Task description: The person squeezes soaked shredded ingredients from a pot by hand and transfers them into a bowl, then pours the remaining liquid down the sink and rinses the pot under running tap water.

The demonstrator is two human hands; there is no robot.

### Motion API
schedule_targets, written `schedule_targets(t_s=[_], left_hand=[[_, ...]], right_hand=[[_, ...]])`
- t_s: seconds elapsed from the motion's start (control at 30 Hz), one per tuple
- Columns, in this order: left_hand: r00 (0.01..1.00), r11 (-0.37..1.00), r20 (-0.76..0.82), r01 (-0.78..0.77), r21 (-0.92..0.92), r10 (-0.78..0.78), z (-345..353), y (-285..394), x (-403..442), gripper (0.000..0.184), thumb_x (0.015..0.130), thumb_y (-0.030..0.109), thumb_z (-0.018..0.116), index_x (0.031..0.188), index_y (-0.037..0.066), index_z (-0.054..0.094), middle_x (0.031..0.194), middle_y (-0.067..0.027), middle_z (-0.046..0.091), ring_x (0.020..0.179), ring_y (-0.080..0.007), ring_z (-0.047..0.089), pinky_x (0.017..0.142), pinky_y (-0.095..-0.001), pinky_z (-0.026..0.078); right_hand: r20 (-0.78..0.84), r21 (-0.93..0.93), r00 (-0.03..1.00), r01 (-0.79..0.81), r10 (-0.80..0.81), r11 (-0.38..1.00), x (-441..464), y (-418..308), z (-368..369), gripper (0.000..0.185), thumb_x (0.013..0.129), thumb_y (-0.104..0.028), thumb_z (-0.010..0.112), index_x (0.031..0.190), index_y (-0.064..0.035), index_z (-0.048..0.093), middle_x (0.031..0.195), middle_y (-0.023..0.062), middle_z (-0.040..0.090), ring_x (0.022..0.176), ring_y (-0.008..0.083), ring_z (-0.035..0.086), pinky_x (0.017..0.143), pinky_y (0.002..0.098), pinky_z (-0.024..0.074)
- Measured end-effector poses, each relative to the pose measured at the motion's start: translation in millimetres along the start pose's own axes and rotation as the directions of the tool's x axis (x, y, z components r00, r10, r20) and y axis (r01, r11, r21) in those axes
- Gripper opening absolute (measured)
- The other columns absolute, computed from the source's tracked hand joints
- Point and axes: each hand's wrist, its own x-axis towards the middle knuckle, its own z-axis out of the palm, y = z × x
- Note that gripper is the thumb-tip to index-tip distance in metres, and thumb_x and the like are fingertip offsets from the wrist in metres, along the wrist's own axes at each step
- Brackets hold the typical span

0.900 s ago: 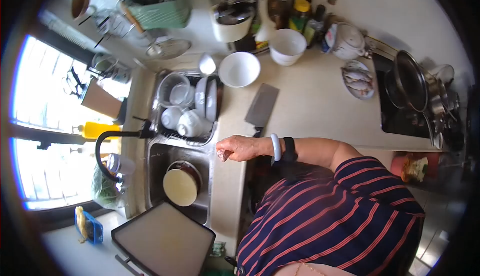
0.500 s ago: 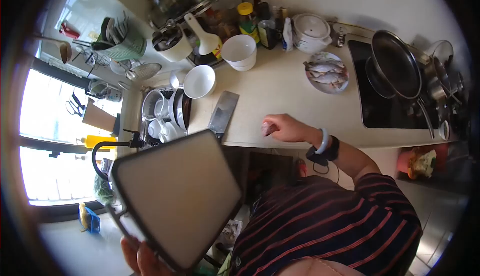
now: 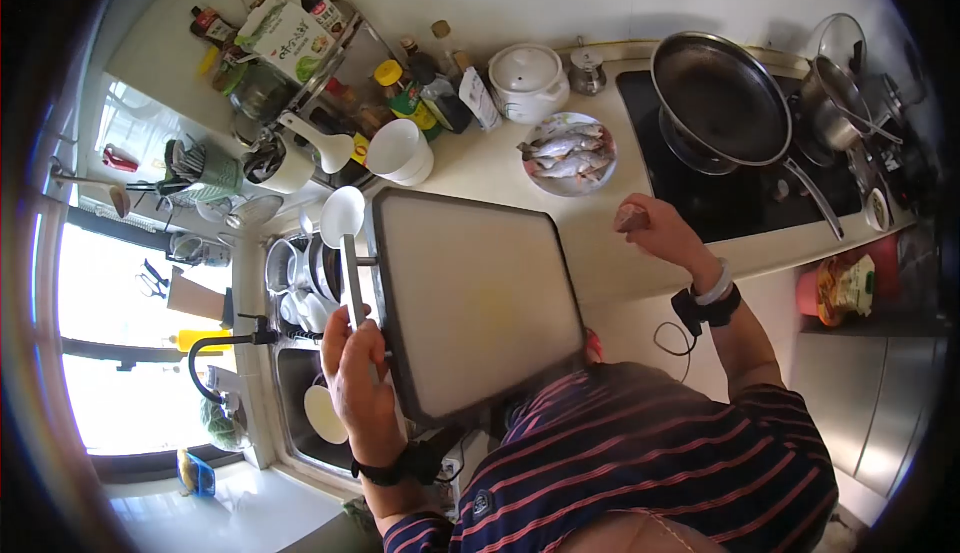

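My left hand (image 3: 360, 383) is closed round the side handle of a cutting board (image 3: 480, 298), which has a pale face and a dark rim. The board is raised over the counter's front edge and hides part of the counter. My right hand (image 3: 665, 235), a bracelet at its wrist, is closed on a small reddish-brown piece (image 3: 632, 218) too small to identify. It is above the counter edge, just left of the cooktop. Beyond it, several whole fish lie on a patterned plate (image 3: 570, 188).
A frying pan (image 3: 720, 98) rests on the black cooktop (image 3: 700, 198). White bowls (image 3: 400, 153), a lidded pot (image 3: 528, 83) and bottles (image 3: 440, 93) stand along the back. At left are the dish rack (image 3: 300, 278) and the sink (image 3: 295, 393) with a pot (image 3: 325, 413).
The view has turned toward the cooktop. My left hand has come into view with the board, lifted from beside the sink to over the counter. My right hand has moved right, still holding the piece.
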Motion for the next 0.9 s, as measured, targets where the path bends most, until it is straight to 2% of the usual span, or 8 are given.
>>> schedule_targets(t_s=[0.1,0.13,0.23,0.27,0.47,0.63,0.8,0.9], left_hand=[[0.974,0.970,0.123,0.204,-0.129,-0.189,9,-6,9,0.029,0.070,-0.009,0.048,0.096,-0.001,0.056,0.080,-0.0003,0.046,0.062,-0.0072,0.043,0.051,-0.0181,0.029],[0.794,0.585,0.221,0.576,-0.572,-0.566,12,-25,11,0.027,0.072,-0.009,0.048,0.096,0.000,0.055,0.072,0.0000,0.041,0.060,-0.0084,0.041,0.054,-0.0184,0.035],[0.644,0.419,0.385,0.742,-0.523,-0.661,29,-55,13,0.018,0.088,0.013,0.050,0.105,0.010,0.051,0.059,0.0049,0.040,0.050,-0.0045,0.037,0.040,-0.0200,0.027],[0.592,0.438,0.364,0.793,-0.424,-0.719,34,-63,6,0.019,0.086,0.016,0.052,0.103,0.009,0.055,0.061,0.0062,0.041,0.054,-0.0031,0.038,0.048,-0.0183,0.028],[0.634,0.634,0.374,0.760,-0.142,-0.677,100,-211,-46,0.023,0.087,0.015,0.055,0.108,0.006,0.053,0.063,-0.0014,0.051,0.048,-0.0086,0.045,0.040,-0.0255,0.035],[0.750,0.813,0.320,0.498,0.301,-0.578,153,-246,-38,0.028,0.080,0.011,0.052,0.107,0.003,0.052,0.087,-0.0280,0.061,0.087,-0.0444,0.058,0.074,-0.0495,0.045],[0.781,0.855,0.389,0.337,0.394,-0.488,193,-228,-18,0.033,0.078,0.011,0.049,0.110,0.003,0.048,0.091,-0.0283,0.062,0.089,-0.0440,0.059,0.077,-0.0508,0.046],[0.814,0.875,0.351,0.354,0.330,-0.462,204,-212,-15,0.038,0.076,0.006,0.051,0.113,0.003,0.047,0.090,-0.0267,0.062,0.089,-0.0420,0.059,0.078,-0.0487,0.046]], right_hand=[[0.012,-0.016,0.998,-0.063,0.063,0.998,-3,6,-10,0.024,0.072,0.007,0.055,0.095,0.0008,0.054,0.087,0.0054,0.063,0.083,0.0128,0.061,0.075,0.0260,0.0482],[0.014,-0.014,0.998,-0.059,0.060,0.998,-2,11,-10,0.024,0.072,0.007,0.055,0.095,0.0008,0.054,0.087,0.0054,0.063,0.083,0.0128,0.061,0.075,0.0260,0.0482],[0.046,0.048,0.998,0.034,-0.036,0.998,0,30,3,0.023,0.072,0.004,0.056,0.095,0.0006,0.055,0.084,0.0077,0.063,0.079,0.0157,0.062,0.073,0.0278,0.0484],[0.073,-0.048,0.997,0.033,-0.030,0.998,2,31,9,0.023,0.073,0.002,0.057,0.095,0.0006,0.055,0.083,0.0102,0.063,0.079,0.0186,0.063,0.072,0.0293,0.0485],[0.205,-0.143,0.979,0.029,0.001,0.989,4,36,49,0.024,0.073,-0.003,0.057,0.096,-0.0009,0.057,0.087,0.0166,0.064,0.083,0.0298,0.063,0.073,0.0353,0.0482],[0.246,-0.246,0.969,0.032,0.031,0.969,14,53,78,0.026,0.072,-0.004,0.056,0.099,-0.0010,0.055,0.090,0.0183,0.064,0.086,0.0335,0.062,0.074,0.0374,0.0480],[0.187,-0.397,0.982,0.053,0.024,0.916,41,61,101,0.026,0.073,-0.002,0.053,0.099,-0.0020,0.051,0.091,0.0189,0.062,0.087,0.0363,0.060,0.073,0.0426,0.0470],[0.026,-0.540,0.987,0.150,-0.161,0.828,61,67,113,0.025,0.074,-0.006,0.056,0.097,-0.0046,0.046,0.093,0.0162,0.059,0.092,0.0357,0.056,0.073,0.0453,0.0461]])
